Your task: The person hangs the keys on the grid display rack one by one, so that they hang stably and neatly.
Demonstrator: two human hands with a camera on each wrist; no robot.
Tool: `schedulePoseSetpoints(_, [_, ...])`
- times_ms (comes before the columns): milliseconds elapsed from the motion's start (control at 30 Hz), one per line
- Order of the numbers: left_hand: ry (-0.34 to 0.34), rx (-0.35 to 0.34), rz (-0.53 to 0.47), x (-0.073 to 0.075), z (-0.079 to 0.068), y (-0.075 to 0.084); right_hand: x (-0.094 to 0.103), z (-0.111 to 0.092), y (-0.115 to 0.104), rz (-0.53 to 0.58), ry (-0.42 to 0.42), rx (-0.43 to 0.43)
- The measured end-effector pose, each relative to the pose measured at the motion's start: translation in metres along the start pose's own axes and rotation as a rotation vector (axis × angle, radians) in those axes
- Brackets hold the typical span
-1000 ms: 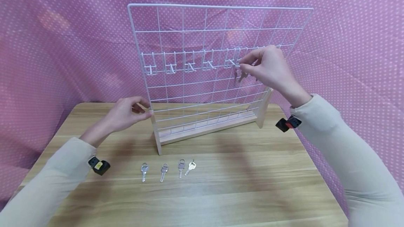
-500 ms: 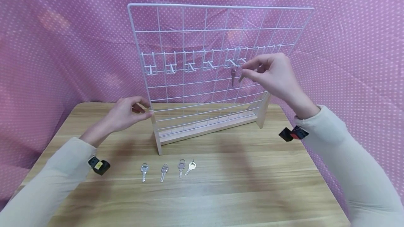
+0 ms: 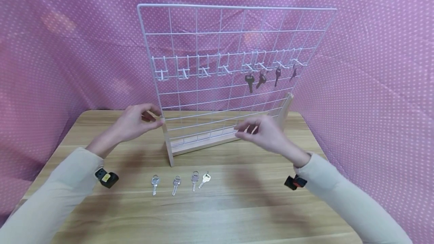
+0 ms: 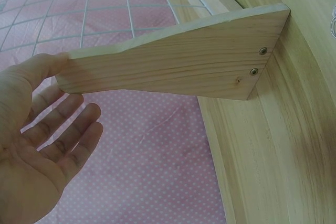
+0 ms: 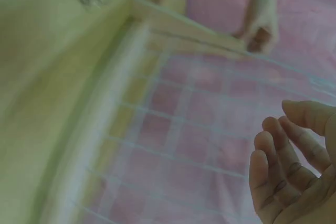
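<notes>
My left hand [image 3: 140, 122] pinches the upper end of the rack's wooden side panel [image 4: 173, 56] between thumb and fingers. In front of the lower grid, my right hand [image 3: 262, 133] has relaxed, slightly bent fingers with nothing between them. The white wire grid rack [image 3: 217, 6] stands upright at a slant, with a row of white hooks [image 3: 204, 72] across it. From the right-hand hooks hang several dark keys [image 3: 249, 80]. Several silver keys with rings lie in a row on the table, among them a left one [image 3: 155, 185] and a brighter one [image 3: 205, 179] at the right end.
A wooden bar [image 3: 196, 147] joins the rack's feet on the wood-grain table [image 3: 217, 214]. Behind the rack and along both sides hangs a pink dotted cloth [image 3: 84, 48]. The other wooden side panel [image 3: 286, 110] is partly behind my right hand.
My right hand has let go of a key, now hanging on its hook, and moved down and left from the hooks. My left hand stays on the panel.
</notes>
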State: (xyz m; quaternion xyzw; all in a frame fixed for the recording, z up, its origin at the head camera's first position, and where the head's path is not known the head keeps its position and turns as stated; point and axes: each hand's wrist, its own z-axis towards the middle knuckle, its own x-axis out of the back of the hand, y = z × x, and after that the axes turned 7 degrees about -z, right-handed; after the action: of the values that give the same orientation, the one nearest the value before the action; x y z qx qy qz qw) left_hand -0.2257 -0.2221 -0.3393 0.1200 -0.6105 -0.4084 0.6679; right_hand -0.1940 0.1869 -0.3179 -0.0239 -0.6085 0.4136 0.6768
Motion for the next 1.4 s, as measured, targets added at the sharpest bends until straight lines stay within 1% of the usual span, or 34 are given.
schedulePoseSetpoints(133, [0.003,0.009,-0.007,0.0,0.0,0.0,-0.037,-0.007,0.014,0.065,-0.081,0.025])
schedulePoseSetpoints(400, [0.003,0.01,-0.013,0.0,-0.001,0.0,-0.106,-0.014,0.042,0.191,-0.284,-0.012])
schedulePoseSetpoints(533, [0.004,0.005,-0.007,0.001,-0.001,-0.001,-0.131,-0.014,0.053,0.209,-0.338,-0.014])
schedulePoseSetpoints(633, [0.003,0.01,-0.01,0.001,-0.001,-0.001,-0.146,-0.013,0.058,0.194,-0.345,-0.002])
schedulePoseSetpoints(833, [-0.001,0.014,-0.013,0.0,-0.001,-0.002,-0.165,-0.009,0.063,0.19,-0.389,-0.012])
schedulePoseSetpoints(1000, [-0.001,0.016,-0.012,0.0,-0.001,0.0,-0.174,-0.004,0.06,0.16,-0.419,-0.031])
schedulePoseSetpoints(1233, [-0.002,0.015,-0.009,0.0,-0.001,0.001,-0.178,-0.001,0.055,0.091,-0.411,-0.013])
schedulePoseSetpoints(1400, [-0.003,0.017,-0.011,0.0,0.0,0.0,-0.177,0.0,0.056,0.078,-0.398,-0.001])
